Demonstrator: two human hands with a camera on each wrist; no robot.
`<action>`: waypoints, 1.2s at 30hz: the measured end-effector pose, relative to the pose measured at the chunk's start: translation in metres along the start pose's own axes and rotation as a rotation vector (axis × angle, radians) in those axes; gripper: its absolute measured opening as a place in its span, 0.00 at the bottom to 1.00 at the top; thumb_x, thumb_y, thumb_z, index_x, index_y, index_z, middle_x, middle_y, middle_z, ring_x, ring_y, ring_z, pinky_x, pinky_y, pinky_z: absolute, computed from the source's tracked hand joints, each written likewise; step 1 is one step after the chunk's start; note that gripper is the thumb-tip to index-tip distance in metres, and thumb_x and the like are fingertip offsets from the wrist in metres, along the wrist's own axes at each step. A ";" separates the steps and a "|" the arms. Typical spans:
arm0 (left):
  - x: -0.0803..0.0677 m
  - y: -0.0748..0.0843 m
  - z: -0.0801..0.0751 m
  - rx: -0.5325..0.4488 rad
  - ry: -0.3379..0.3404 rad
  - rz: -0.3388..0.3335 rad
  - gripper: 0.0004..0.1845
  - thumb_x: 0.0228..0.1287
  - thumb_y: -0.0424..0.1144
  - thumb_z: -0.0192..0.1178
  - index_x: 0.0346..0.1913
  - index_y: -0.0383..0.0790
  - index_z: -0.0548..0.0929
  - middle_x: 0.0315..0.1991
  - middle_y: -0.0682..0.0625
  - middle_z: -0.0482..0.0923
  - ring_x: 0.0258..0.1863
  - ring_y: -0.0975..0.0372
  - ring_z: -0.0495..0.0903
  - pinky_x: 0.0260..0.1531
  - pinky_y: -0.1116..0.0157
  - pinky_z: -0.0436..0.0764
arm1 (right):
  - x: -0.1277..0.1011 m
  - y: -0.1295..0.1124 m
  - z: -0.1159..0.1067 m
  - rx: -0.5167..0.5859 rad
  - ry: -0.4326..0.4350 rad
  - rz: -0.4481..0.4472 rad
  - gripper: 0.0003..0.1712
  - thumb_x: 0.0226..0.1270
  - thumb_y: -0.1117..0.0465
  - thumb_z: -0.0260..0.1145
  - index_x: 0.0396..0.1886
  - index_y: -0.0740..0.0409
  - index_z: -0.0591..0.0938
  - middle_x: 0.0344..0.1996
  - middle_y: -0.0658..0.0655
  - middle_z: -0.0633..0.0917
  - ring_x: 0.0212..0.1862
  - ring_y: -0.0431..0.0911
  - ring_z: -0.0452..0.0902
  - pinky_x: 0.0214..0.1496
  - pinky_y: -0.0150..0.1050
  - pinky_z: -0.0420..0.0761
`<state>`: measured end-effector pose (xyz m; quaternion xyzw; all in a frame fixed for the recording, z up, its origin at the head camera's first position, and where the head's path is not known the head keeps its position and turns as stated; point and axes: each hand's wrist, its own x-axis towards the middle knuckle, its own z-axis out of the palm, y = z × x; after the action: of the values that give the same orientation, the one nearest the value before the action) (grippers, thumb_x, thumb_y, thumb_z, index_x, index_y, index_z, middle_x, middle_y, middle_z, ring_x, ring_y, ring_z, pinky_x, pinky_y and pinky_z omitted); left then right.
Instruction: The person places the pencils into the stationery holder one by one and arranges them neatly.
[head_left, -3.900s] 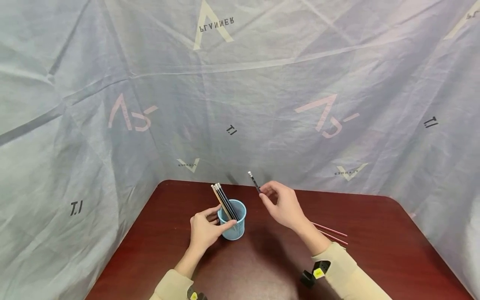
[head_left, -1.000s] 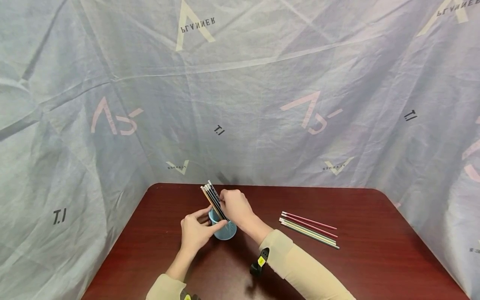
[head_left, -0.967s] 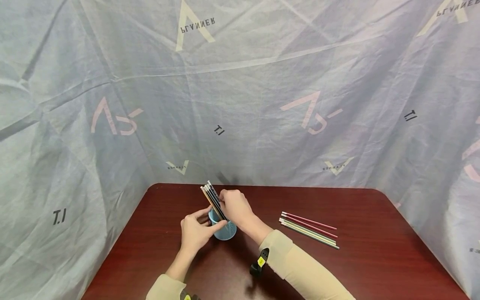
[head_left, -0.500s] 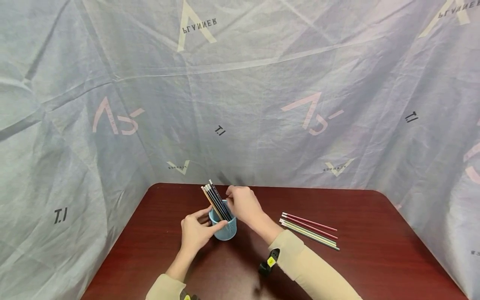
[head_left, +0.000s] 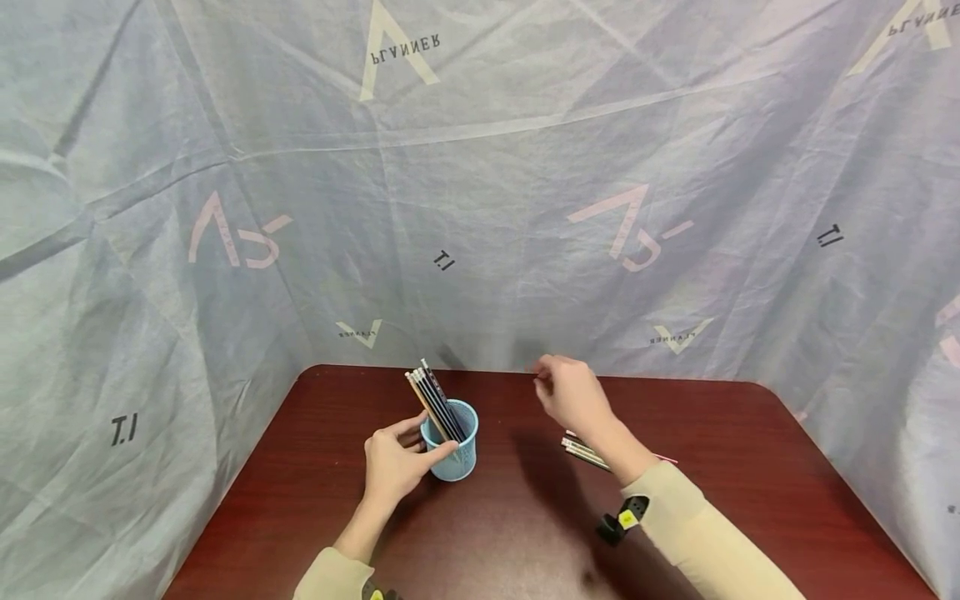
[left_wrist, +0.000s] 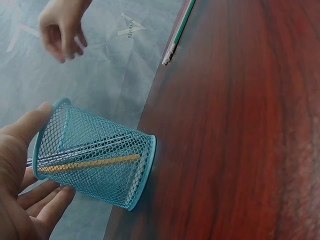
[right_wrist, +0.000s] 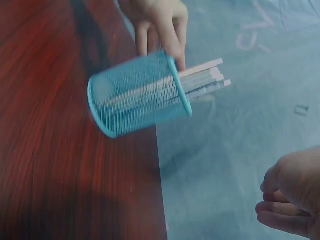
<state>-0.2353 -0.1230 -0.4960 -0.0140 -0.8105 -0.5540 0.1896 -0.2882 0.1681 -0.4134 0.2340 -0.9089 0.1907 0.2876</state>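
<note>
By the left hand (head_left: 393,467), the cup (head_left: 454,463) is gripped at its rim; by the right hand (head_left: 576,396), fingers loosely bent above the counter (head_left: 495,533) and apart from the cup, nothing is held. Filling seems under way, leaning pencils (head_left: 435,404) being held inside. Next, one of the loose pencils (head_left: 585,452), partly covered by the right arm (head_left: 697,521), would need to be pinched from the counter.

The left hand (head_left: 393,467) is nearer the counter's (head_left: 517,537) left edge, its grip a wide curve with thumb stretched along the near side and bent fingers opposite; the left forearm (head_left: 351,537) slants inward. The right hand (head_left: 576,400) hangs raised towards the far edge, fingers loosely curled, the right forearm (head_left: 693,517) angling in from the right.
</note>
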 end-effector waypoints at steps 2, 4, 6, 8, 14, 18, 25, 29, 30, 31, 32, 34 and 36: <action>0.000 0.000 0.000 0.008 -0.001 0.000 0.38 0.39 0.48 0.91 0.59 0.43 0.91 0.50 0.42 0.92 0.42 0.54 0.94 0.43 0.59 0.93 | -0.006 0.011 -0.004 -0.006 -0.014 0.013 0.07 0.61 0.71 0.76 0.37 0.60 0.88 0.31 0.55 0.91 0.33 0.48 0.89 0.36 0.45 0.90; 0.000 0.000 0.000 0.013 -0.002 0.003 0.39 0.39 0.48 0.91 0.59 0.43 0.91 0.51 0.42 0.92 0.43 0.53 0.94 0.43 0.58 0.93 | -0.012 0.021 -0.009 -0.012 -0.030 0.019 0.07 0.61 0.71 0.75 0.36 0.59 0.87 0.31 0.55 0.91 0.33 0.47 0.89 0.35 0.44 0.90; 0.000 0.000 -0.001 0.009 -0.002 0.008 0.39 0.39 0.49 0.91 0.59 0.43 0.91 0.51 0.41 0.92 0.43 0.52 0.94 0.43 0.57 0.93 | -0.019 0.030 -0.011 -0.014 -0.045 0.028 0.07 0.61 0.71 0.75 0.36 0.59 0.88 0.32 0.55 0.91 0.34 0.47 0.89 0.35 0.44 0.90; 0.000 0.000 0.000 0.005 -0.002 0.013 0.39 0.39 0.49 0.90 0.59 0.42 0.91 0.51 0.40 0.92 0.43 0.52 0.94 0.43 0.56 0.93 | -0.027 0.038 -0.013 -0.025 -0.056 0.040 0.07 0.60 0.71 0.75 0.36 0.59 0.88 0.32 0.54 0.90 0.34 0.47 0.89 0.35 0.45 0.90; 0.000 0.000 0.000 0.009 0.005 0.011 0.38 0.39 0.47 0.91 0.59 0.43 0.91 0.51 0.41 0.92 0.42 0.53 0.94 0.43 0.57 0.93 | -0.056 0.058 -0.014 -0.066 -0.107 0.092 0.07 0.60 0.70 0.75 0.38 0.59 0.88 0.33 0.54 0.88 0.35 0.48 0.88 0.34 0.47 0.89; 0.000 0.000 0.000 0.002 0.000 -0.002 0.38 0.38 0.47 0.91 0.59 0.44 0.91 0.51 0.43 0.92 0.42 0.54 0.94 0.44 0.57 0.93 | -0.073 0.066 -0.014 -0.076 -0.132 0.103 0.07 0.60 0.70 0.75 0.38 0.60 0.88 0.32 0.54 0.87 0.35 0.48 0.87 0.34 0.46 0.88; 0.000 -0.001 -0.001 -0.007 -0.007 0.004 0.38 0.39 0.47 0.91 0.60 0.43 0.91 0.52 0.41 0.92 0.43 0.52 0.94 0.44 0.57 0.93 | -0.091 0.077 -0.014 -0.089 -0.141 0.114 0.07 0.60 0.71 0.76 0.35 0.58 0.88 0.31 0.52 0.86 0.33 0.44 0.85 0.32 0.42 0.87; 0.000 -0.002 -0.001 -0.016 -0.007 0.007 0.38 0.39 0.46 0.91 0.59 0.43 0.91 0.52 0.41 0.92 0.43 0.51 0.94 0.44 0.54 0.93 | -0.100 0.082 -0.012 -0.095 -0.143 0.095 0.07 0.59 0.71 0.76 0.34 0.57 0.88 0.29 0.51 0.85 0.31 0.43 0.84 0.29 0.38 0.85; 0.000 -0.002 -0.001 -0.016 -0.005 0.007 0.38 0.40 0.46 0.90 0.59 0.42 0.91 0.51 0.41 0.92 0.43 0.51 0.94 0.44 0.54 0.93 | -0.102 0.082 -0.011 -0.092 -0.142 0.093 0.08 0.58 0.71 0.76 0.33 0.56 0.88 0.29 0.51 0.85 0.31 0.43 0.84 0.29 0.38 0.85; 0.000 -0.002 -0.001 -0.017 -0.004 0.005 0.38 0.40 0.46 0.91 0.59 0.43 0.91 0.51 0.41 0.92 0.43 0.51 0.94 0.44 0.55 0.93 | -0.104 0.083 -0.009 -0.089 -0.142 0.088 0.08 0.57 0.72 0.76 0.32 0.56 0.88 0.29 0.51 0.85 0.31 0.44 0.84 0.28 0.38 0.84; 0.000 -0.002 -0.001 -0.017 -0.003 0.002 0.38 0.39 0.45 0.91 0.59 0.43 0.91 0.51 0.41 0.92 0.43 0.52 0.94 0.44 0.55 0.93 | -0.106 0.083 -0.008 -0.089 -0.143 0.085 0.08 0.56 0.72 0.77 0.32 0.56 0.88 0.28 0.51 0.85 0.30 0.44 0.84 0.28 0.39 0.84; 0.000 -0.002 -0.001 -0.019 0.000 0.005 0.37 0.40 0.45 0.90 0.59 0.43 0.91 0.51 0.41 0.92 0.43 0.51 0.94 0.44 0.55 0.93 | -0.109 0.083 -0.005 -0.089 -0.152 0.082 0.09 0.55 0.72 0.77 0.31 0.56 0.88 0.28 0.50 0.84 0.29 0.43 0.83 0.28 0.39 0.84; 0.000 -0.002 -0.001 -0.019 0.004 0.011 0.37 0.40 0.46 0.90 0.59 0.42 0.91 0.51 0.41 0.92 0.42 0.51 0.94 0.43 0.56 0.93 | -0.112 0.083 -0.002 -0.090 -0.171 0.083 0.10 0.54 0.72 0.78 0.31 0.55 0.87 0.27 0.49 0.83 0.29 0.41 0.81 0.28 0.39 0.83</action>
<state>-0.2359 -0.1245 -0.4974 -0.0190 -0.8048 -0.5606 0.1940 -0.2499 0.2723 -0.4978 0.1984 -0.9467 0.1406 0.2112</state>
